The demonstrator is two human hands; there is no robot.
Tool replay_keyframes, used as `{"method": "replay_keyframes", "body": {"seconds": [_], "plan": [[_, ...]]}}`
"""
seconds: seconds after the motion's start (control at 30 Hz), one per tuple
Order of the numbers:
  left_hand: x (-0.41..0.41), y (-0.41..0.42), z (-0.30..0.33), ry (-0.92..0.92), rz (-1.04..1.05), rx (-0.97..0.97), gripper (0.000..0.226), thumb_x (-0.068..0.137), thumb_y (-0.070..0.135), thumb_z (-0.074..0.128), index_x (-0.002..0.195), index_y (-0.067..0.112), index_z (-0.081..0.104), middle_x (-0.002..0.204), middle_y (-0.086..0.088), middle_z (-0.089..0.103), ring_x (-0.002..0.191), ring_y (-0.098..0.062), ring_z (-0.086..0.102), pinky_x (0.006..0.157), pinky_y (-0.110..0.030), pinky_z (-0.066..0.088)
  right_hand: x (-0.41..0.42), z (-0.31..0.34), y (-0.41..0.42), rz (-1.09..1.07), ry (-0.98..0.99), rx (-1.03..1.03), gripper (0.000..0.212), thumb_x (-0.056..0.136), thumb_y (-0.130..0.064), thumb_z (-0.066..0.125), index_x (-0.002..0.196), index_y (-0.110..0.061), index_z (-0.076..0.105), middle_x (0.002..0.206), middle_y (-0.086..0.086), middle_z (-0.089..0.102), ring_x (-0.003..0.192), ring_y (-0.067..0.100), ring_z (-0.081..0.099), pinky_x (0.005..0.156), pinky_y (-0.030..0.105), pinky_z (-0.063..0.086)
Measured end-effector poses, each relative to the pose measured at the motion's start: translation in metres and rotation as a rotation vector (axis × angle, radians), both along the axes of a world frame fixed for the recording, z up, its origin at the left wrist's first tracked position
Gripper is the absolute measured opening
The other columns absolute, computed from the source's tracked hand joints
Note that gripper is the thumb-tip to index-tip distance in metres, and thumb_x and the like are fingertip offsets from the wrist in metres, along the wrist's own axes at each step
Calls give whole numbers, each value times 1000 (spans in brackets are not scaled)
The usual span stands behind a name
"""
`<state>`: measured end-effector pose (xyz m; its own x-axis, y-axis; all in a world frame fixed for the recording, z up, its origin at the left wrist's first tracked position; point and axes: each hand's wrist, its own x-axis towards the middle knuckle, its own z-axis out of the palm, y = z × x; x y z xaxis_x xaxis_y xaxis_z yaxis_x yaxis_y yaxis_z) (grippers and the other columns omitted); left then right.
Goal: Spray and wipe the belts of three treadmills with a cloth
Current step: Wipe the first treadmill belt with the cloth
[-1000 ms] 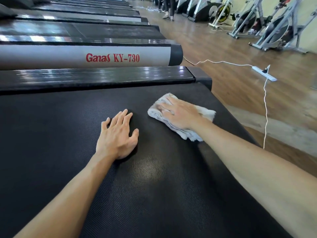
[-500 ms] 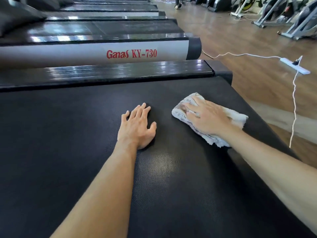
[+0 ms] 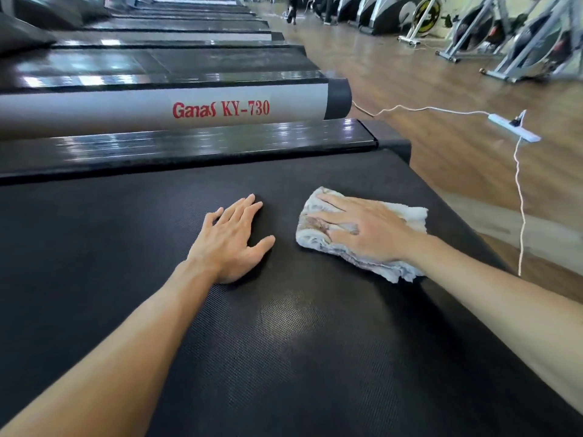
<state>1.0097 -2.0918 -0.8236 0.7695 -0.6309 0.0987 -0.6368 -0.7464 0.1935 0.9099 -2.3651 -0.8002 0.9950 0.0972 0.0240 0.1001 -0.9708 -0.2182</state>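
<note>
A black textured treadmill belt fills the lower part of the head view. My right hand presses flat, fingers straight, on a folded white cloth with brownish stains, lying on the belt near its right edge. My left hand rests palm down on the bare belt just left of the cloth, fingers straight. No spray bottle is in view.
A glossy black side rail borders the belt's far side. Beyond it stands a grey treadmill frame marked Ganas KY-730, then several more treadmills. A white power strip and cable lie on the wooden floor at right. Exercise bikes line the far wall.
Both hands and the cloth keep the same pose on the belt. The view has shifted, so they now sit further right and lower in the frame than a second ago.
</note>
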Motion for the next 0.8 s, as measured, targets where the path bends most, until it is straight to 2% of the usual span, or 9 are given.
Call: {"method": "replay_keyframes", "body": {"seconds": [0.1, 0.17, 0.2, 0.3, 0.4, 0.5, 0.6, 0.67, 0.8], "plan": [[11, -4, 0, 2, -11, -21, 99, 77, 79, 9, 160, 27, 18, 170, 10, 6, 155, -5, 2, 126, -37, 5, 29, 4, -17, -137, -58, -47, 45, 106, -45, 37, 150, -47, 45, 165, -20, 26, 148, 12, 34, 113, 37, 34], [16, -5, -1, 4, -8, -27, 99, 77, 80, 9, 160, 28, 17, 170, 11, 6, 155, -4, 1, 126, -35, 5, 64, 3, -5, -246, -75, -92, 45, 105, -44, 31, 147, -41, 46, 155, -6, 37, 138, 24, 44, 98, 40, 38], [17, -6, -1, 3, -6, -25, 100, 77, 81, 9, 161, 27, 16, 170, 11, 6, 155, -3, 1, 126, -35, 4, 79, 1, 8, -280, -76, -100, 46, 105, -44, 30, 148, -39, 46, 153, 0, 39, 136, 28, 46, 97, 41, 37], [19, -8, -1, 1, 12, -31, 100, 78, 81, 10, 162, 26, 14, 170, 10, 4, 155, -3, -1, 126, -34, 4, 89, -1, 37, -188, -72, -101, 49, 105, -47, 32, 153, -41, 40, 165, 2, 29, 145, 29, 38, 113, 45, 34], [24, -11, 1, 9, 38, -16, 90, 91, 76, 25, 163, 24, 10, 170, 8, -1, 155, -4, -4, 126, -33, 3, 55, 3, 26, -76, -36, -60, 51, 106, -46, 37, 156, -43, 37, 172, -8, 16, 154, 19, 25, 122, 40, 22], [27, -12, 1, 11, 53, 0, 84, 97, 69, 31, 163, 22, 10, 170, 6, -1, 155, -5, -4, 126, -34, 2, 46, 1, 2, -126, -6, -50, 50, 106, -47, 38, 156, -45, 37, 171, -13, 16, 154, 15, 25, 120, 36, 22], [29, -11, -1, 0, 59, 2, 84, 96, 70, 31, 162, 21, 13, 171, 5, 2, 155, -6, -2, 126, -35, 4, 83, 4, -3, -313, -1, -98, 51, 105, -47, 30, 155, -40, 38, 166, -3, 27, 145, 29, 38, 107, 44, 34], [29, -12, -1, -6, 63, 1, 85, 96, 71, 32, 162, 21, 14, 170, 5, 3, 156, -7, 0, 125, -36, 5, 107, 11, 10, -398, 14, -126, 51, 106, -45, 26, 155, -36, 37, 163, 5, 30, 142, 34, 41, 105, 49, 36], [29, -14, 1, -7, 54, -7, 86, 95, 71, 31, 162, 21, 14, 170, 4, 4, 156, -8, 1, 125, -36, 6, 128, 12, 35, -373, -1, -94, 56, 106, -51, 26, 157, -30, 36, 164, 6, 31, 141, 37, 42, 104, 48, 36]]}}
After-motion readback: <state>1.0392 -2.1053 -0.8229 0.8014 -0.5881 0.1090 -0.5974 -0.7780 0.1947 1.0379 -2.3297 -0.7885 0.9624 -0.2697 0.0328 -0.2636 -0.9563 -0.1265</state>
